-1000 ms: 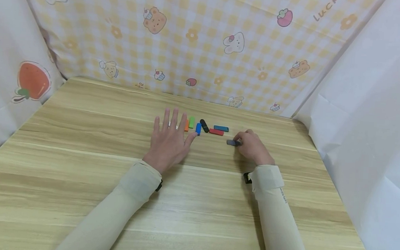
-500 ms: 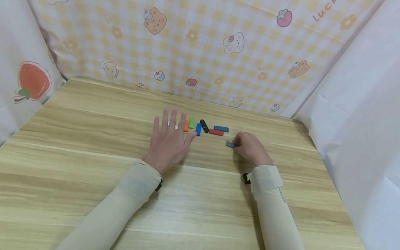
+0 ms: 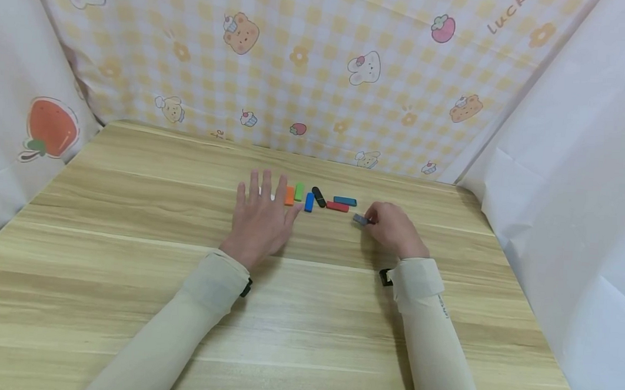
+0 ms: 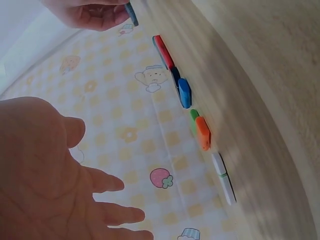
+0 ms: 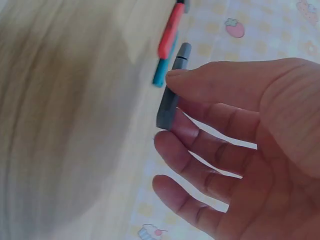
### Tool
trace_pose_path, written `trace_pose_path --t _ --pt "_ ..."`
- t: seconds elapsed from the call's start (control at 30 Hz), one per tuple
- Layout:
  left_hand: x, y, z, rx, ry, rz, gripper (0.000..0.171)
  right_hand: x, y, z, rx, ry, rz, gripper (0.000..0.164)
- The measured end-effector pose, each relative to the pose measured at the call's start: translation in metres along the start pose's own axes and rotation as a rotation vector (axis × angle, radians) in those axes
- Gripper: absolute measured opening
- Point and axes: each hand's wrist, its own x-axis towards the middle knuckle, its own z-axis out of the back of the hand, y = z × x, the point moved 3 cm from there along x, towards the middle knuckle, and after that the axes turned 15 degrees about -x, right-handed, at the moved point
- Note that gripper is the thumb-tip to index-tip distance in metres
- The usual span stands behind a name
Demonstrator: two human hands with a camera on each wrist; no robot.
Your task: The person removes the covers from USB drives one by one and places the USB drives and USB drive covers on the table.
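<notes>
My right hand [image 3: 392, 227] pinches a small dark grey capped stick [image 5: 171, 95] between thumb and fingers, close over the table. In the right wrist view its cap end points up and away, with a seam line near it. My left hand [image 3: 258, 221] is spread, palm down, fingers straight, above the left end of a row of similar sticks. A white stick [image 4: 224, 178] is partly hidden under those fingers in the head view. Beside them lie an orange stick [image 3: 289, 196], a green stick [image 3: 299, 192] and a blue stick [image 3: 309, 202].
Farther right in the row lie a black stick [image 3: 319, 197], a red stick [image 3: 337, 206] and a teal stick [image 3: 346, 201]. The wooden table [image 3: 306, 312] ends at a checked curtain [image 3: 308, 71] behind. White cloth [image 3: 572, 203] hangs along the right side.
My left hand has shifted slightly left, uncovering more of the orange and blue sticks. The dark grey stick has turned a little in my right hand, which stays in nearly the same place.
</notes>
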Motion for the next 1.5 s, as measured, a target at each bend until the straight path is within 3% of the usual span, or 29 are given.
trace_pose_path --t 0.3,0.6,0.77,0.97,1.17,1.33,1.5 --pt "0.0 -0.005 0.01 0.006 -0.118 -0.087 0.067 -0.009 0.018 0.02 -0.008 -0.166 0.036 0.018" --pt "-0.001 -0.011 0.019 0.016 -0.173 -0.193 0.064 -0.025 0.041 0.04 0.006 -0.364 0.082 0.023" --pt "-0.002 -0.015 0.022 -0.002 -0.182 -0.318 0.06 -0.035 0.055 0.047 0.028 -0.421 0.115 0.024" --pt "-0.003 -0.021 0.021 0.032 -0.152 -0.456 0.061 -0.044 0.07 0.049 0.008 -0.508 0.25 0.025" --pt "-0.004 -0.024 0.02 0.05 -0.193 -0.602 0.061 -0.05 0.081 0.047 -0.048 -0.576 0.397 0.024" --pt "-0.006 -0.026 0.017 0.052 -0.222 -0.701 0.051 -0.053 0.088 0.044 -0.069 -0.604 0.465 0.023" --pt "-0.008 -0.026 0.016 0.059 -0.246 -0.747 0.04 -0.054 0.093 0.041 -0.061 -0.599 0.494 0.022"
